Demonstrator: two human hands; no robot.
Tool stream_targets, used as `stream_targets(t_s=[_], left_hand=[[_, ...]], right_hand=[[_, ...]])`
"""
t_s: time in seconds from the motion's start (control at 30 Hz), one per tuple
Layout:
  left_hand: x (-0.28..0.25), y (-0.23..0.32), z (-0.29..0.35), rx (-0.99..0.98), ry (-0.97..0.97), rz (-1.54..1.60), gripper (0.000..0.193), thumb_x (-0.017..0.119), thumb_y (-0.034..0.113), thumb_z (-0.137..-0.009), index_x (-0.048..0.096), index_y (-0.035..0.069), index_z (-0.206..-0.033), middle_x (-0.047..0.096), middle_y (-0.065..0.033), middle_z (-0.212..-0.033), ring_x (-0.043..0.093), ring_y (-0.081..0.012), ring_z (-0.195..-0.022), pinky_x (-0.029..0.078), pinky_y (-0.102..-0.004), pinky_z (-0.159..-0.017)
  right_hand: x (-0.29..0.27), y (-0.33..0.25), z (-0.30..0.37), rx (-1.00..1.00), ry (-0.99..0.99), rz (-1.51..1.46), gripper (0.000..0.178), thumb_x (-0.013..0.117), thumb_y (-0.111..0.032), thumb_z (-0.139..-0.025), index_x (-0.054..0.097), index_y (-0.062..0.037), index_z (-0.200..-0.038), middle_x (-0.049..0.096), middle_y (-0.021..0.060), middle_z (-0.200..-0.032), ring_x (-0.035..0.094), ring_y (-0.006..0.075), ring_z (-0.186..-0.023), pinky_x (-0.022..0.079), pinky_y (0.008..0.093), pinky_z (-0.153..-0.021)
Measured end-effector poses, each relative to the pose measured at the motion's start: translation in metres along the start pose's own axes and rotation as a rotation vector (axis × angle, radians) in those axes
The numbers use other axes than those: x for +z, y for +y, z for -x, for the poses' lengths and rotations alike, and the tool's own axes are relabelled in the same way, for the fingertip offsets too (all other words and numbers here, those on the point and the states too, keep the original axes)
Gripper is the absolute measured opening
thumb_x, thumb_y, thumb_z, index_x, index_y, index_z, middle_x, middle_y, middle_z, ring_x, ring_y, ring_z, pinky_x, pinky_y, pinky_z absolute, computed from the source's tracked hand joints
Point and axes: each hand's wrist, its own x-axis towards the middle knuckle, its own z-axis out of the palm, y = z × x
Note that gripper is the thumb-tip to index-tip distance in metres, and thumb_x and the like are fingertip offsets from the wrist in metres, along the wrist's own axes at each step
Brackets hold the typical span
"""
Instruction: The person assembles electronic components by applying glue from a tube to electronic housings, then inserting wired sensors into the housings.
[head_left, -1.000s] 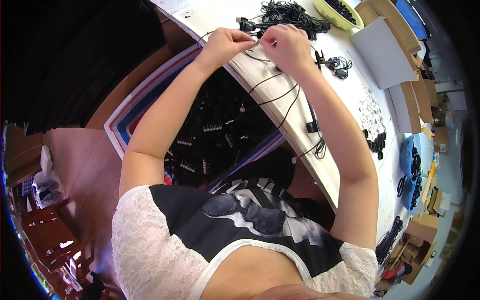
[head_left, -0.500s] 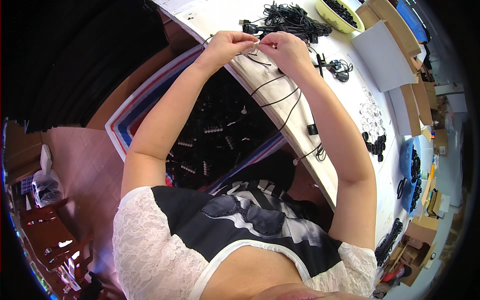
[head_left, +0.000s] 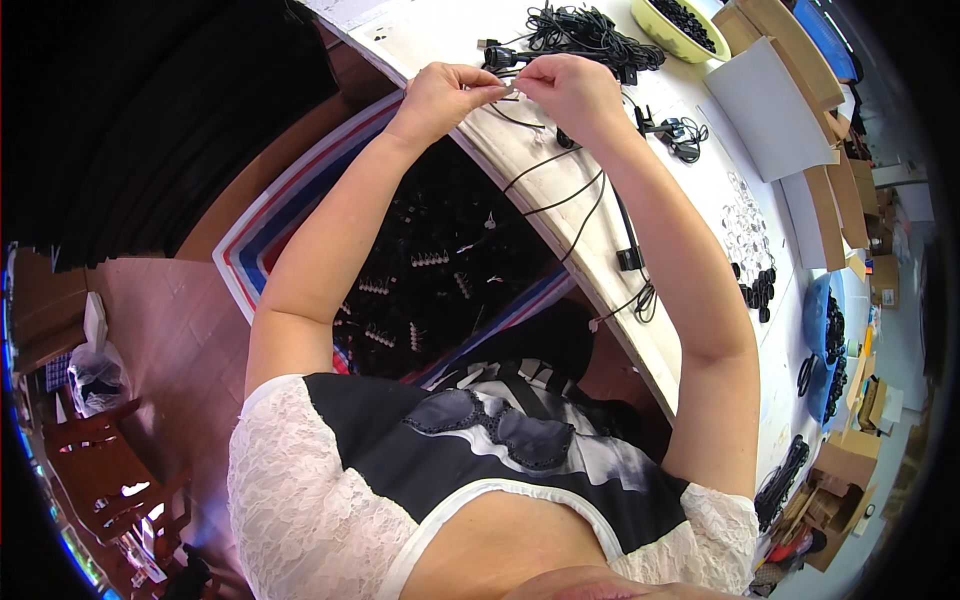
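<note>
Both hands meet over the near edge of the white table [head_left: 490,135], fingertips almost touching. My left hand [head_left: 437,103] is closed in a pinch, and so is my right hand [head_left: 578,95] facing it. Something small lies between the fingertips, too small to name. Thin black cables [head_left: 555,207] run from beneath my right hand and wrist and hang over the table's edge. Just beyond the hands lies a tangled heap of black cables [head_left: 590,42], with a metal plug at its left end. A coiled black cable [head_left: 685,140] rests right of my right wrist.
Below the table edge stands a red, white and blue striped sack [head_left: 235,255] with small dark and silvery parts inside. Farther right are a yellow bowl [head_left: 660,33] of black pieces, clear rings [head_left: 742,222], black round parts [head_left: 762,293], cardboard boxes [head_left: 775,110] and blue basins [head_left: 817,310].
My fingers have shifted slightly, the right hand rising a little and turning. The whitish bit seen between them is now mostly hidden. The cables under my right forearm have moved slightly.
</note>
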Motion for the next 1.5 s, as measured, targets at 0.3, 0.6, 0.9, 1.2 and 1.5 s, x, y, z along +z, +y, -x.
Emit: stream_targets(t_s=[0.3, 0.6, 0.9, 1.2, 1.5], left_hand=[[-0.012, 0.006, 0.003, 0.036, -0.188, 0.291, 0.014, 0.067, 0.011, -0.079, 0.067, 0.000, -0.088, 0.065, -0.0019, -0.079, 0.057, -0.0062, -0.073, 0.045, -0.0194, -0.070], [-0.008, 0.002, 0.000, -0.044, -0.011, 0.006, 0.021, 0.068, 0.013, -0.077, 0.067, -0.001, -0.093, 0.066, -0.0033, -0.081, 0.057, -0.0063, -0.074, 0.044, -0.0202, -0.070], [-0.014, 0.006, 0.004, 0.055, -0.031, 0.193, 0.028, 0.061, 0.000, -0.076, 0.060, -0.004, -0.103, 0.060, -0.0017, -0.076, 0.053, -0.0058, -0.071, 0.045, -0.0206, -0.064], [0.002, 0.002, 0.008, -0.053, 0.008, 0.263, 0.029, 0.064, -0.002, -0.075, 0.058, -0.001, -0.104, 0.060, -0.0013, -0.078, 0.054, -0.0054, -0.072, 0.044, -0.0180, -0.065], [-0.011, -0.003, 0.014, -0.017, 0.122, -0.056, 0.035, 0.057, 0.012, -0.084, 0.054, 0.000, -0.117, 0.066, -0.0065, -0.081, 0.052, -0.0049, -0.063, 0.042, -0.0200, -0.061]], right_hand=[[-0.004, 0.010, -0.007, 0.210, -0.409, -0.858, 0.010, 0.063, -0.022, -0.077, 0.068, -0.0147, -0.080, 0.063, 0.0020, -0.072, 0.054, 0.0071, -0.063, 0.039, 0.0215, -0.061], [0.015, 0.006, -0.002, -0.203, 0.342, 0.384, 0.013, 0.056, -0.024, -0.073, 0.064, -0.0139, -0.070, 0.062, 0.0011, -0.071, 0.060, 0.0205, -0.076, 0.042, 0.0354, -0.071], [0.014, -0.004, -0.007, -0.119, 0.071, -0.032, 0.013, 0.061, -0.026, -0.072, 0.068, -0.0158, -0.075, 0.064, 0.0052, -0.074, 0.062, 0.0238, -0.074, 0.049, 0.0385, -0.068], [0.019, -0.009, 0.011, -0.162, 0.226, 0.181, 0.011, 0.062, -0.019, -0.068, 0.065, -0.0094, -0.072, 0.061, 0.0014, -0.068, 0.057, 0.0170, -0.070, 0.040, 0.0347, -0.065], [-0.022, 0.017, 0.027, 0.062, 0.324, 0.112, 0.035, 0.055, -0.040, -0.081, 0.063, -0.0067, -0.088, 0.062, 0.0080, -0.086, 0.058, 0.0247, -0.091, 0.043, 0.0394, -0.077]])
